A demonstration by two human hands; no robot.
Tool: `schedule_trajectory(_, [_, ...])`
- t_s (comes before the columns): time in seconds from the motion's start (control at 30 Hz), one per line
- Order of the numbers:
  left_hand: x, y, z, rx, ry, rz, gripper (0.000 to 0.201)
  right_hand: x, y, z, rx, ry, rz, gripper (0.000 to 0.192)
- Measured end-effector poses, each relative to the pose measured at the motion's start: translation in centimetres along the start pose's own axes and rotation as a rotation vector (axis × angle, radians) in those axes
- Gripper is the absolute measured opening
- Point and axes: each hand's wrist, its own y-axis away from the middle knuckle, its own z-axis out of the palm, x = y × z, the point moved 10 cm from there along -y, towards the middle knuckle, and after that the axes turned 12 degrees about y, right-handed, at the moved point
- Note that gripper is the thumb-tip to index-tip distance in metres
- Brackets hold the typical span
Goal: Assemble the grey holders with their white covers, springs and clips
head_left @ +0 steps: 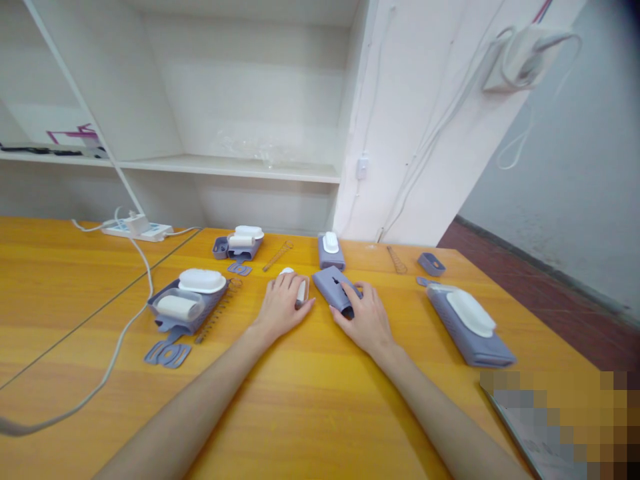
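Observation:
In the middle of the table my left hand is closed over a clear plastic part with a white cylinder in it, mostly hidden by the fingers. A bit of another white piece shows beyond those fingers. My right hand grips the near right side of a grey-purple plastic housing lying on the tabletop. A dark cutout is visible in its upper face, and its near end is open. The two hands are a short way apart.
On the left lies a grey-purple housing with white parts, flat rings and a spring. Similar sets stand at the back; another housing lies right. A white cable crosses the left side from a power strip.

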Motion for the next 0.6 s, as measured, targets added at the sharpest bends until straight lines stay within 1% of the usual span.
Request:
schedule_trajectory(0.13, [0.9,0.1,-0.1,-0.030,0.059,0.066,0.050,-0.2,-0.1,0.1,-0.017,0.015,-0.015,0.056])
schedule_trajectory(0.27, [1.2,0.2,-0.2,-0.038,0.094,0.105,0.057,-0.4,0.0,0.0,-0.022,0.009,-0.035,0.057])
schedule_trajectory(0.47, [1.4,0.2,-0.3,-0.033,0.091,0.110,0.052,-0.7,0.2,-0.1,-0.032,0.008,-0.069,0.053])
schedule_trajectory(0.6, [1.5,0.2,-0.6,-0.025,0.090,0.098,0.056,-0.8,0.1,-0.6,-0.017,0.042,-0.084,0.051])
